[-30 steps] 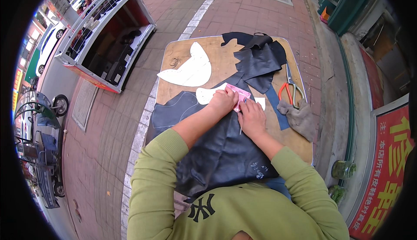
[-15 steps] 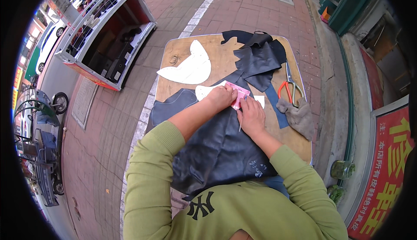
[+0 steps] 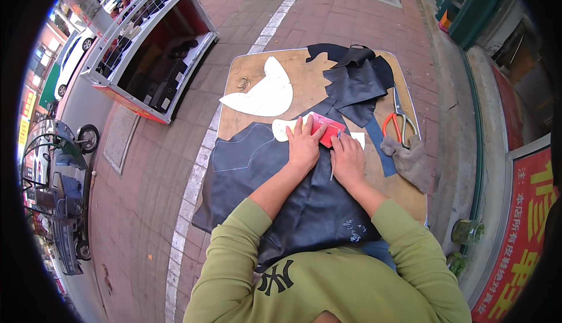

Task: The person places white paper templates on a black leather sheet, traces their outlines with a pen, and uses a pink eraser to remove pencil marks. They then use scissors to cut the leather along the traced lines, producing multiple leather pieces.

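My left hand (image 3: 304, 147) lies with fingers spread, pressing down a small white paper pattern (image 3: 281, 130) and the edge of a red-pink packet (image 3: 329, 129). Closed around a slim pen (image 3: 332, 174), my right hand (image 3: 349, 159) rests against the packet's near right side. Under both hands spreads a large sheet of black leather (image 3: 304, 212), which hangs over the table's near edge. A curved outline (image 3: 250, 147) is drawn in pale line on its left part. My left fingers hide part of the small pattern.
On the wooden table (image 3: 241, 68) lie a larger white pattern (image 3: 263, 98), black leather scraps (image 3: 357, 83), orange-handled scissors (image 3: 398, 125), a grey cloth (image 3: 410, 162) and a dark blue strip (image 3: 383, 153). A display cart (image 3: 164, 112) stands at the left, glass jars (image 3: 467, 231) at the right.
My left hand has opened from a closed grip and now lies spread over the pattern and packet. The packet looks turned and redder. The leather's drawn outline shows more fully.
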A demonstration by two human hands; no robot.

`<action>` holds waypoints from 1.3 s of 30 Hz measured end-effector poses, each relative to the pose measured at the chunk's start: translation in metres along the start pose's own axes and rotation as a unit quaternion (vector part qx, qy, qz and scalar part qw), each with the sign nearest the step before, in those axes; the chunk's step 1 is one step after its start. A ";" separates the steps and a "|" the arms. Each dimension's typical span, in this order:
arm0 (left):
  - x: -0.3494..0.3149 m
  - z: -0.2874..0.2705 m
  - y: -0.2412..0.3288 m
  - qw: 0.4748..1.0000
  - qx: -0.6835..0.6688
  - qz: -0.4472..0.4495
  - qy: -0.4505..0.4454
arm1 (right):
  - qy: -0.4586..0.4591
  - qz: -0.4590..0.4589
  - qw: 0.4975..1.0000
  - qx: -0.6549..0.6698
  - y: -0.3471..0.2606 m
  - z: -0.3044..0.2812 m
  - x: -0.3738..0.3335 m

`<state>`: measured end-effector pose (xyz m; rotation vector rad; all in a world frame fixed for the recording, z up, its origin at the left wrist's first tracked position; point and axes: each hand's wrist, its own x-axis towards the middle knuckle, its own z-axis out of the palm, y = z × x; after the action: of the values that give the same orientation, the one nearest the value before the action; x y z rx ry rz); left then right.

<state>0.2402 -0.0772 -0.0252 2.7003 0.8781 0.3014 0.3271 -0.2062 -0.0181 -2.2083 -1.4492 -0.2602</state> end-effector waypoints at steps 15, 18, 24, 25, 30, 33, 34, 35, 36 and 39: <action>-0.003 0.001 0.005 1.000 -0.006 0.008 0.009 | -0.001 -0.006 1.000 0.005 -0.001 -0.003 0.001; -0.003 0.001 0.009 1.000 -0.002 -0.006 0.000 | 0.003 -0.012 1.000 -0.005 -0.001 -0.002 0.002; -0.007 0.003 0.014 1.000 0.024 -0.015 0.001 | 0.010 -0.016 1.000 -0.003 0.000 -0.001 0.002; -0.008 0.003 0.014 1.000 0.025 -0.014 0.003 | 0.011 -0.016 1.000 -0.002 0.000 -0.001 0.002; -0.010 0.005 0.017 0.999 0.035 -0.015 0.016 | 0.015 -0.015 1.000 -0.008 -0.001 -0.001 0.002; -0.011 0.008 0.017 0.999 0.040 -0.015 0.029 | 0.000 -0.003 1.000 -0.007 -0.001 -0.001 0.002; -0.011 0.010 0.016 0.999 0.037 -0.013 0.024 | -0.013 0.005 1.000 -0.006 -0.001 -0.001 0.002; -0.011 0.011 0.015 0.999 0.038 -0.008 0.033 | -0.033 0.019 0.999 -0.008 -0.001 -0.001 0.002; -0.010 0.013 0.014 0.998 0.040 -0.002 0.044 | -0.021 0.011 1.000 -0.006 0.000 -0.001 0.002; -0.007 0.010 0.000 0.999 0.037 0.011 0.018 | -0.005 0.002 1.000 -0.002 0.000 0.000 0.002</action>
<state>0.2374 -0.0840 -0.0358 2.7823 0.8867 0.3282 0.3281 -0.2048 -0.0173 -2.2186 -1.4501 -0.2509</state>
